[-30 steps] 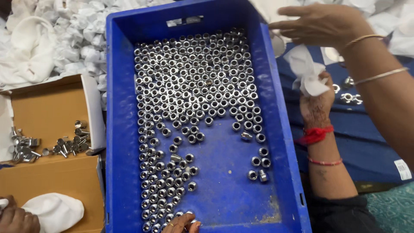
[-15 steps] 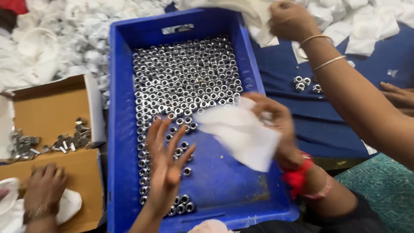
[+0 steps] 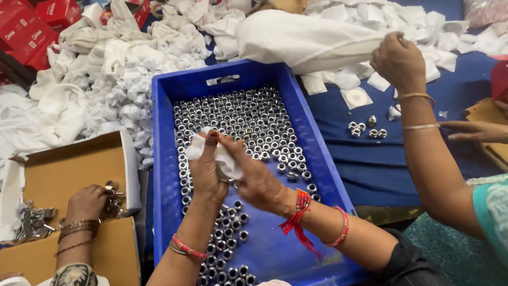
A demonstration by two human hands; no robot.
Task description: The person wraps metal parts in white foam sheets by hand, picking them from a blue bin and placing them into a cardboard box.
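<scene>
Both of the wearer's hands meet over the middle of the blue crate (image 3: pixel 168 159), which is packed with small shiny metal nuts (image 3: pixel 248 116), mostly toward 12 o'clock, with a thinner strip running down its 9 o'clock side. The left hand (image 3: pixel 207 172) has its grip clenched around a crumpled white cloth (image 3: pixel 225 159), thumb and finger poking up through it. The right hand (image 3: pixel 259 182) is pressed against the same cloth from 3 o'clock, fingers pinching it; can't tell if there's a nut inside the cloth.

Off at 8 o'clock, another person's hand (image 3: pixel 87 204) sits in an open cardboard box (image 3: pixel 69 169) among some metal fittings (image 3: pixel 29 222). At 1 o'clock, a different person's hand (image 3: pixel 399 61) lifts a big white cloth sheet (image 3: pixel 301 37) above the blue worktop (image 3: pixel 455 100), where a few loose nuts (image 3: pixel 365 128) lie. A heap of white rags (image 3: pixel 106 74) is piled at 10 o'clock.
</scene>
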